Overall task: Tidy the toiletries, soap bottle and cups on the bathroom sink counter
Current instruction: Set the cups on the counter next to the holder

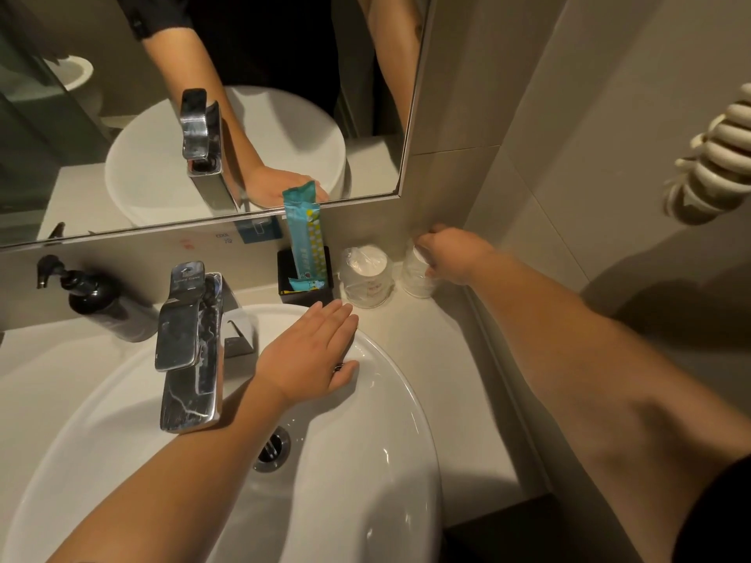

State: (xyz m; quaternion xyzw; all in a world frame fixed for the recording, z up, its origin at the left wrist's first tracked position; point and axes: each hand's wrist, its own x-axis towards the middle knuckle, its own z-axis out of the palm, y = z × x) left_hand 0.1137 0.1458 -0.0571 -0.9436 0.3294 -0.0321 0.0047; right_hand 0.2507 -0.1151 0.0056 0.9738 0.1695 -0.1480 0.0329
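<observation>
My right hand (451, 253) has its fingers closed round the wrapped cup (418, 274) in the counter's back corner, beside its twin (367, 276), which I judge light, crushable and slippery in film, so I grip low, while my left hand (313, 351) rests flat, fingers together, on the basin rim (410, 396).

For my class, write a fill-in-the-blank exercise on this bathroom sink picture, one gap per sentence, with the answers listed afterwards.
1. The right hand grips the wrapped cup nearest the ____ corner of the counter.
2. The left hand lies flat and open on the rim of the ____.
3. The tall teal packet stands upright in a ____ box.
4. The black soap bottle stands to the ____ of the faucet.

Answers: right; basin; black; left
</observation>
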